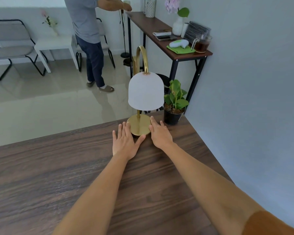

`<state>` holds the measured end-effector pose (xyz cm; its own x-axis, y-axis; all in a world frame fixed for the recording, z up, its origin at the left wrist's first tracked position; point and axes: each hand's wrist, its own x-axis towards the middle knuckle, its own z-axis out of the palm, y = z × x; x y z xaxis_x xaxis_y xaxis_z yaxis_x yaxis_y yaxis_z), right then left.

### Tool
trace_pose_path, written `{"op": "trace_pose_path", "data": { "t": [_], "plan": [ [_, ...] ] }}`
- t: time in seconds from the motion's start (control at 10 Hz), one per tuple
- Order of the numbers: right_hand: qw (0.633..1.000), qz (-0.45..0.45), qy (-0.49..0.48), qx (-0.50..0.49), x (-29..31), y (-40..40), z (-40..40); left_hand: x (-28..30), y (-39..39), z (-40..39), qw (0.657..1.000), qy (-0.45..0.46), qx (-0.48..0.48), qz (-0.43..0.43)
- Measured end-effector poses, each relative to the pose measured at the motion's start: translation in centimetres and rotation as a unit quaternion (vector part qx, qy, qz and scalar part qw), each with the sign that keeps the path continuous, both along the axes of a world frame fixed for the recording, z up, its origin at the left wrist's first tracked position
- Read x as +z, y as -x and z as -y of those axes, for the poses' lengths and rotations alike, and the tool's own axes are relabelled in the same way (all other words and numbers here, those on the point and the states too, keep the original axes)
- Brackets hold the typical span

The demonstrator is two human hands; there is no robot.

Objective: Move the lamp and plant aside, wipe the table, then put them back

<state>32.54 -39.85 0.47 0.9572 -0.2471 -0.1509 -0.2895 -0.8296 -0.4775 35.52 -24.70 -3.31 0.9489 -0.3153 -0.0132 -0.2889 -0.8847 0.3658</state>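
Observation:
A lamp (145, 92) with a white dome shade, curved brass neck and round brass base stands near the far edge of the dark wooden table (58, 175). To its right, in the table's far corner by the wall, is a small green plant (174, 106) in a black pot. My left hand (126, 141) lies flat on the table at the left of the lamp base, fingers spread, thumb along the base's front rim. My right hand (159, 133) rests flat against the base's right side. Neither hand grips anything.
A grey wall (253, 99) runs along the table's right side. Beyond stands a narrow console table (159, 41) with a green cloth, a glass jug, a vase and phones. A person (90, 39) stands on the tiled floor near grey chairs and a white side table.

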Motion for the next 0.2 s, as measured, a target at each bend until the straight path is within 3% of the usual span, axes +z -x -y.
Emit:
{"op": "trace_pose_path", "data": {
  "t": [0.2],
  "plan": [
    [0.998,0.035,-0.055,0.018,-1.3,0.9,0.6,0.5,0.7,-2.8,0.999,-0.005,-0.053,0.004]
  ]
}}
